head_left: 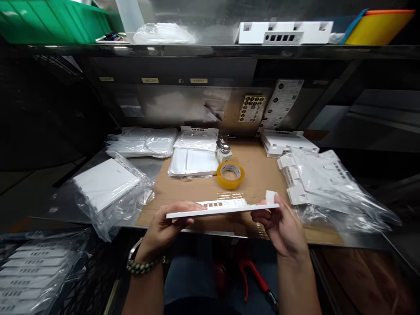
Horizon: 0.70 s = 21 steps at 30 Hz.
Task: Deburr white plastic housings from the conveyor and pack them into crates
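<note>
A white plastic panel [223, 209] with a row of square port cutouts is held nearly edge-on above the cardboard. My left hand [167, 225] grips its left end, thumb below and fingers over the top. At the other end, my right hand [278, 223] pinches the panel between thumb and fingers. A small white tab [271, 197] stands up by the right fingertips; whether it belongs to the panel I cannot tell. Beyond the panel lie a roll of yellow tape [241, 177] and a small bottle with a metal top [225, 153].
Bagged white panels lie at left [106, 181] and right [323, 173]. Behind are stacked clear bags [142, 142] and a stack of white panels [290, 143]. A shelf [197, 50] crosses above. Red-handled pliers [254, 273] are below the table edge. A crate of wrapped panels [33, 271] stands lower left.
</note>
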Each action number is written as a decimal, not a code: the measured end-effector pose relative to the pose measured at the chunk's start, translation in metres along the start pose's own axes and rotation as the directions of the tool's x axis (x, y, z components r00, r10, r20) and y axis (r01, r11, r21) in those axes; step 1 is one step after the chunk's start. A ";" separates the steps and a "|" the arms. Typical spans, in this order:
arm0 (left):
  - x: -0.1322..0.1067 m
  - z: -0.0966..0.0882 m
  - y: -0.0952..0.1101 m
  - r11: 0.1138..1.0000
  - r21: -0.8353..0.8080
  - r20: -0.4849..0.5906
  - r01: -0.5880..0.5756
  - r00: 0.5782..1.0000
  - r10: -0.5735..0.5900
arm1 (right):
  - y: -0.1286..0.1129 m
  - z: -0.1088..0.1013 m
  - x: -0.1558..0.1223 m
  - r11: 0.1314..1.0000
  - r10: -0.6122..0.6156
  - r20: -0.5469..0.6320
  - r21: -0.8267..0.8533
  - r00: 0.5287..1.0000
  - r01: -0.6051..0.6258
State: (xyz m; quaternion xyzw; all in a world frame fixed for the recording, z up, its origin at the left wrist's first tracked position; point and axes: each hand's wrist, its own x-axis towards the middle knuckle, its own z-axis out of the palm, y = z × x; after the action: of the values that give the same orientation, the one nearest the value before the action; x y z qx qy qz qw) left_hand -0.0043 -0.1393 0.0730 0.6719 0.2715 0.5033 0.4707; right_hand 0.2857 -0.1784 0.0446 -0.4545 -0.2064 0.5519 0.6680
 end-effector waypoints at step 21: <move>0.024 0.014 -0.009 0.166 -0.940 0.059 0.299 0.619 -0.783 | 0.014 -0.017 0.015 0.706 -0.483 0.260 -0.449 0.836 0.548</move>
State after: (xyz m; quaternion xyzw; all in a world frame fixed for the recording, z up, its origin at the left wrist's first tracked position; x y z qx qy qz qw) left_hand 0.0182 -0.1208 0.0738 0.0246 0.2894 0.4889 0.8226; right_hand 0.2960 -0.1715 0.0209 -0.5022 -0.5032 0.2957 0.6381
